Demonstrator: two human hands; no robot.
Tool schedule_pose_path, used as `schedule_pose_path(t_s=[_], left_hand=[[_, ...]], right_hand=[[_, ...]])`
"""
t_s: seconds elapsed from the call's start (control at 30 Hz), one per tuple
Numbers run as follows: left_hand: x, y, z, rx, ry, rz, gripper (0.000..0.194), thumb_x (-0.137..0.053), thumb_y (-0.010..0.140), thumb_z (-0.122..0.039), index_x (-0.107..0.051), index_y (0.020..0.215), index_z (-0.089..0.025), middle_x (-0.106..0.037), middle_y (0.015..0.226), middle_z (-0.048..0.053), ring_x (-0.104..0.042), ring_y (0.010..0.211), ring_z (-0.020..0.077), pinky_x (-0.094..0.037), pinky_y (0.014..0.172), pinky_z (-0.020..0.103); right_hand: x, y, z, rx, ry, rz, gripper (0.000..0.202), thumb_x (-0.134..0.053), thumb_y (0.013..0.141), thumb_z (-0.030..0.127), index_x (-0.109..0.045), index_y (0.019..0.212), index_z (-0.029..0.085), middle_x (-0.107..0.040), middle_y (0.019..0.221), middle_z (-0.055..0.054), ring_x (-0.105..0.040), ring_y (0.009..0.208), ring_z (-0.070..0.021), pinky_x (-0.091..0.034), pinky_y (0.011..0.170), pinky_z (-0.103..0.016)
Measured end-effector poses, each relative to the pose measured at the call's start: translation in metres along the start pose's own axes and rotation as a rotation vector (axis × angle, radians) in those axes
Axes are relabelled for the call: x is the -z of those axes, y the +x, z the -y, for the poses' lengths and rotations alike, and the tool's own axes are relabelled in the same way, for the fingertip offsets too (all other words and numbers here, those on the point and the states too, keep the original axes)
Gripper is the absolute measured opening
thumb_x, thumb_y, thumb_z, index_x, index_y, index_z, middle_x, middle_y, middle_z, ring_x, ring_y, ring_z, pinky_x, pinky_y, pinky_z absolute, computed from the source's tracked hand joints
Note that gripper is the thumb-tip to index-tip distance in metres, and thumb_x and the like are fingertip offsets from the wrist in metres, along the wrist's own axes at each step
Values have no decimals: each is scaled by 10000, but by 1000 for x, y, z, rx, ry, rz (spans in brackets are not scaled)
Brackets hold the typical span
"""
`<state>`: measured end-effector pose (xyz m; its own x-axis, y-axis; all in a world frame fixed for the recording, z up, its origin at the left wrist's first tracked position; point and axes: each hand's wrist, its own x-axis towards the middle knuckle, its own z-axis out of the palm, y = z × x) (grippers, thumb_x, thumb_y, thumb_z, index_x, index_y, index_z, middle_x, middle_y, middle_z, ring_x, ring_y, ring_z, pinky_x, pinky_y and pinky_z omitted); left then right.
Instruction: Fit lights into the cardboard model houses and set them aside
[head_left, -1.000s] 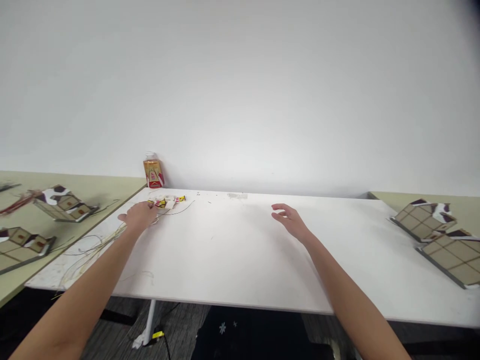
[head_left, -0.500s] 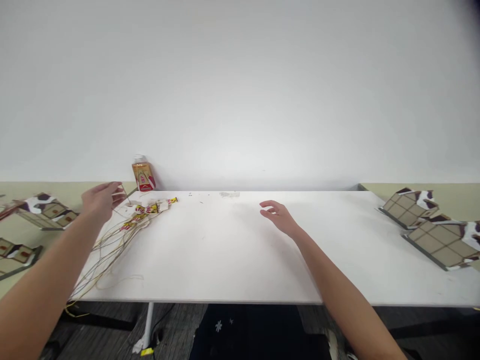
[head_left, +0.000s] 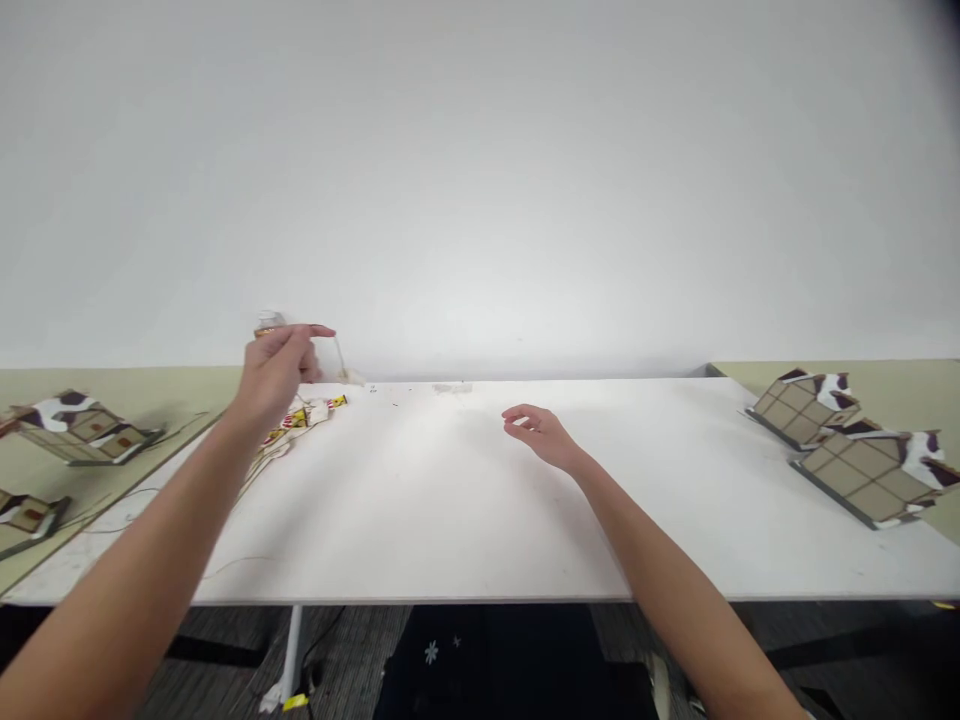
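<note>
My left hand (head_left: 281, 365) is raised over the back left of the white table, its fingers closed on a thin string (head_left: 340, 352). A small pale piece (head_left: 351, 377) hangs at the string's lower end. Below and beside this hand, yellow and red patterned tags (head_left: 298, 418) with strings lie on the table, partly hidden by my forearm. My right hand (head_left: 538, 432) hovers above the middle of the table, fingers bent, a gap between thumb and fingers and nothing held.
A bottle (head_left: 268, 320) stands behind my left hand, mostly covered. Small model houses sit at the left (head_left: 82, 428) and at the right (head_left: 870, 470). A pale wall (head_left: 480, 200) rises behind the white table (head_left: 450, 520).
My left hand has moved right and up, lifting the string and pale piece away from the tags, and now covers most of the bottle. My right hand has shifted slightly left in view.
</note>
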<state>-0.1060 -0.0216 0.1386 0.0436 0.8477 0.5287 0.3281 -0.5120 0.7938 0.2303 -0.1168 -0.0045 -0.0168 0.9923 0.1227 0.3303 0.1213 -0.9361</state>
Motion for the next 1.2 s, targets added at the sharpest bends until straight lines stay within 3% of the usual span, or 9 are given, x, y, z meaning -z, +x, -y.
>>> schedule_pose_path(t_s=[0.2, 0.3, 0.4, 0.6, 0.7, 0.83, 1.0, 1.1, 1.2], left_hand=[[-96, -36, -37, -10, -494, 251, 329, -562, 855, -437, -640, 864, -118, -246, 476, -69, -227, 427, 57, -198, 428, 213], [-138, -54, -29, -22, -419, 357, 335, -500, 885, -449, -650, 889, -150, -327, 489, -49, -308, 458, 87, -273, 468, 238], [-162, -71, -7, -31, -305, 424, 342, -448, 912, -440, -656, 911, -169, -369, 520, -36, -361, 519, 106, -330, 546, 251], [-169, -89, 38, -34, -185, 367, 344, -413, 929, -439, -654, 911, -194, -488, 655, -4, -458, 644, 128, -410, 660, 260], [-169, -92, 44, -127, -98, 370, 332, -417, 931, -422, -667, 959, -206, -595, 879, 39, -515, 722, 137, -454, 720, 277], [-174, -96, 50, -173, -88, 455, 344, -386, 944, -411, -642, 1078, -224, -588, 1020, 64, -543, 703, 125, -496, 672, 271], [-178, -102, 57, -278, 133, 483, 365, -352, 959, -390, -554, 1224, -239, -553, 1186, 90, -588, 923, 170, -497, 804, 314], [-178, -104, 59, -438, 330, 366, 374, -399, 949, -373, -506, 1277, -229, -531, 1263, 115, -541, 1104, 227, -425, 945, 392], [-176, -105, 57, -531, 359, 264, 334, -433, 938, -358, -552, 1206, -198, -600, 1166, 125, -566, 1058, 224, -415, 931, 376]], right_hand=[[-1, -1, 8, -57, 272, 252, 474, -508, 848, 580, -610, 1160, 238, -665, 1038, -65, -597, 659, -118, -486, 707, -315], [7, -1, 11, -123, 469, 423, 535, -453, 852, 628, -647, 1093, 192, -680, 952, -79, -549, 541, -99, -495, 636, -313], [18, 0, 11, -161, 476, 362, 385, -634, 782, 519, -685, 959, 180, -659, 803, -41, -504, 540, -83, -429, 521, -235], [32, 3, 9, -194, 435, 397, 376, -682, 755, 386, -646, 1092, 223, -619, 774, -9, -513, 645, -101, -368, 523, -220], [32, 4, 8, -187, 369, 485, 475, -721, 708, 312, -613, 1163, 233, -577, 696, 23, -477, 622, -91, -305, 519, -219], [32, 5, 6, -205, 287, 509, 504, -738, 684, 284, -617, 1171, 232, -527, 653, 45, -432, 601, -80, -287, 542, -229], [31, 5, 0, -164, 147, 292, 416, -633, 775, 364, -615, 1169, 233, -571, 693, 19, -451, 604, -95, -315, 550, -244], [28, 5, -4, -122, -3, 58, 442, -555, 827, 406, -561, 1235, 237, -580, 704, 15, -479, 588, -110, -365, 558, -256], [26, 6, -6, -65, -102, -103, 397, -527, 835, 388, -556, 1205, 248, -575, 684, 31, -480, 568, -112, -389, 573, -262]])
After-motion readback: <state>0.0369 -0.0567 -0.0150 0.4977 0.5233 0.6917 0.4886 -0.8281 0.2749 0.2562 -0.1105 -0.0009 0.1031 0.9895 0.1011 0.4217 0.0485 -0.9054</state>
